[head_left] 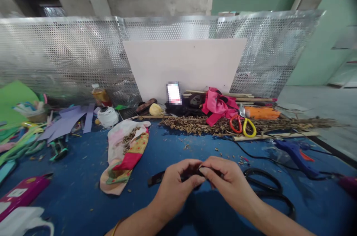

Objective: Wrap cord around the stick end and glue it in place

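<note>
The left hand [178, 178] and right hand [223, 174] pinch a small dark piece [189, 174], shape and material unclear, between nearly meeting fingertips. A loosened thumb could drop it; black looped handles [275, 187] right of the fingers could snag the wrist.

Blue tbl [83, 198], dry crumbs [186, 147] scattered on it. L of & past L hand [174, 182]: patchwork cloth [134, 159] w/ dried bits [129, 140] on top. Just R of R hand [230, 176]: blk looped handles [290, 204]; further R, blue glue gun [295, 158]. Beyond both: dried stalks [189, 126]. Well L: purple sheets [67, 120], wht string ball [108, 117], magenta tool [28, 191].
</note>
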Demonstrator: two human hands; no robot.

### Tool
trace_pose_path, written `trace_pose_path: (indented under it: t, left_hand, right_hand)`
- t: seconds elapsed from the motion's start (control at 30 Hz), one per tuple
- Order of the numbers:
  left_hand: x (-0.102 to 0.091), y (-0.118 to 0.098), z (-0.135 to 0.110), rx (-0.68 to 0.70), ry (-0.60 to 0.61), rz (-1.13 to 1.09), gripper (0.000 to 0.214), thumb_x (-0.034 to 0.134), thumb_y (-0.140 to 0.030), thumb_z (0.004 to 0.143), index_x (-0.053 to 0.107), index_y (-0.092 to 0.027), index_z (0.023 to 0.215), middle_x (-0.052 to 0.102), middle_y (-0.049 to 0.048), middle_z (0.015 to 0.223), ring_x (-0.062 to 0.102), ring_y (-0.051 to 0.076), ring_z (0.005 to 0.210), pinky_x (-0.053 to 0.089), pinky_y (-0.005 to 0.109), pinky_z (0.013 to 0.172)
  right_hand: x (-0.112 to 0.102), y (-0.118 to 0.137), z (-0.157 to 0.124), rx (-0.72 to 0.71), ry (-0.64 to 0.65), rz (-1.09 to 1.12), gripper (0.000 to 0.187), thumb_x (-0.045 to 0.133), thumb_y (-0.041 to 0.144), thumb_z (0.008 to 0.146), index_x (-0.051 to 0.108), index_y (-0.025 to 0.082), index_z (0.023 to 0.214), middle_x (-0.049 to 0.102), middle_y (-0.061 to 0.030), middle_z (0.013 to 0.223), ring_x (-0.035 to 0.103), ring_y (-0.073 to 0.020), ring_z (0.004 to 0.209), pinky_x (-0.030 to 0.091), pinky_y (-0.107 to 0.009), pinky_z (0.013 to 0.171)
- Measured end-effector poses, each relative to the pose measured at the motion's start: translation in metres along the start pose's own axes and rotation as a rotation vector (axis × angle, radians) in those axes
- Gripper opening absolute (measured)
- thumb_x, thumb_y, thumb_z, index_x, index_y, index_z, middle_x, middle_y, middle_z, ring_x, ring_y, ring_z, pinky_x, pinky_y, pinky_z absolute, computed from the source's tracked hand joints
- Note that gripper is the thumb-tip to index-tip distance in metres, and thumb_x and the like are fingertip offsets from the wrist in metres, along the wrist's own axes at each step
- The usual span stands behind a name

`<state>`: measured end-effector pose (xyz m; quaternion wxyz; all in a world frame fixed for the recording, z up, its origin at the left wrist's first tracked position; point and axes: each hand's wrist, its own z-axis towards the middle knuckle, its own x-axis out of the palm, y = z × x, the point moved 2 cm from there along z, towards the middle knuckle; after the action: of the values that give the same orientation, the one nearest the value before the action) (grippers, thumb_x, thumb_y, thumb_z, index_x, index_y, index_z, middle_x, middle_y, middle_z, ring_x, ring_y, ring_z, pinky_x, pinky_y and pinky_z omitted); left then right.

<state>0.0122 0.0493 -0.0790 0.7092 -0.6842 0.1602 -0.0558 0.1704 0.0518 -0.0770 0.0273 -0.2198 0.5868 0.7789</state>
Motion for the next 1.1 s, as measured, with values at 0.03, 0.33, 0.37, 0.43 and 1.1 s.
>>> trace_pose_path:
  t: [0.03, 0.33, 0.37, 0.43, 1.1]
  left_hand:
    - [0.001, 0.002, 0.000, -0.043, 0.001, -0.050, 0.025, 0.067, -0.034, 0.077, 0.072, -0.014, 0.091, 0.072, 0.0043, 0.079, 0.062, 0.016, 0.073, 0.046, 0.025, 0.070]
    - [-0.002, 0.002, 0.000, -0.250, -0.140, -0.337, 0.032, 0.075, -0.043, 0.068, 0.071, -0.012, 0.075, 0.068, 0.0037, 0.064, 0.055, 0.010, 0.053, 0.039, 0.020, 0.055]
    - [-0.001, 0.002, 0.000, -0.247, -0.143, -0.351, 0.032, 0.076, -0.042, 0.067, 0.071, -0.011, 0.076, 0.069, 0.0040, 0.065, 0.056, 0.010, 0.053, 0.039, 0.021, 0.056]
    - [-0.001, 0.000, 0.000, -0.231, -0.153, -0.371, 0.031, 0.076, -0.040, 0.068, 0.072, -0.012, 0.080, 0.069, 0.0037, 0.066, 0.056, 0.010, 0.054, 0.041, 0.021, 0.056]
    - [0.000, -0.001, -0.004, -0.251, -0.235, -0.431, 0.030, 0.077, -0.041, 0.063, 0.070, -0.013, 0.069, 0.060, -0.0001, 0.052, 0.047, 0.008, 0.047, 0.032, 0.019, 0.049]
  right_hand:
    - [0.002, 0.000, -0.001, 0.001, 0.005, 0.010, 0.031, 0.053, 0.037, 0.089, 0.064, 0.018, 0.067, 0.053, 0.0006, 0.063, 0.049, -0.0102, 0.058, 0.037, -0.023, 0.056]
    - [-0.009, 0.005, -0.004, 0.383, -0.123, 0.858, 0.046, 0.051, 0.052, 0.088, 0.057, 0.018, 0.120, 0.069, -0.0082, 0.093, 0.054, -0.0082, 0.048, 0.039, -0.022, 0.045]
    - [-0.008, 0.006, -0.005, 0.414, -0.070, 0.930, 0.048, 0.048, 0.052, 0.090, 0.056, 0.018, 0.122, 0.070, -0.0095, 0.095, 0.054, -0.0086, 0.048, 0.039, -0.022, 0.045]
    - [-0.006, 0.006, -0.008, 0.456, 0.028, 1.027, 0.051, 0.042, 0.054, 0.092, 0.055, 0.016, 0.124, 0.070, -0.0119, 0.100, 0.057, -0.0098, 0.048, 0.040, -0.023, 0.046]
    - [0.005, 0.012, -0.015, 0.395, 0.305, 1.120, 0.066, 0.022, 0.063, 0.093, 0.050, 0.018, 0.133, 0.058, -0.0214, 0.128, 0.068, -0.0167, 0.059, 0.036, -0.021, 0.043]
